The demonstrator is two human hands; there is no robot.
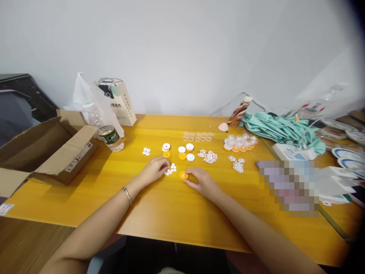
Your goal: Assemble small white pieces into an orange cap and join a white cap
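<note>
The right hand (pixel 204 183) pinches an orange disc (pixel 182 176) by its edge, apparently steadying it. White pellets (pixel 172 166) sit conveniently beside the left hand's (pixel 152 171) grip; its hold I cannot tell.

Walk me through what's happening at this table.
Someone seated at the table has the right hand at an orange disc, finger and thumb at its rim. The left hand is beside a cluster of small white pieces; whether it holds one isn't clear. More discs and white openwork pieces lie further back.
</note>
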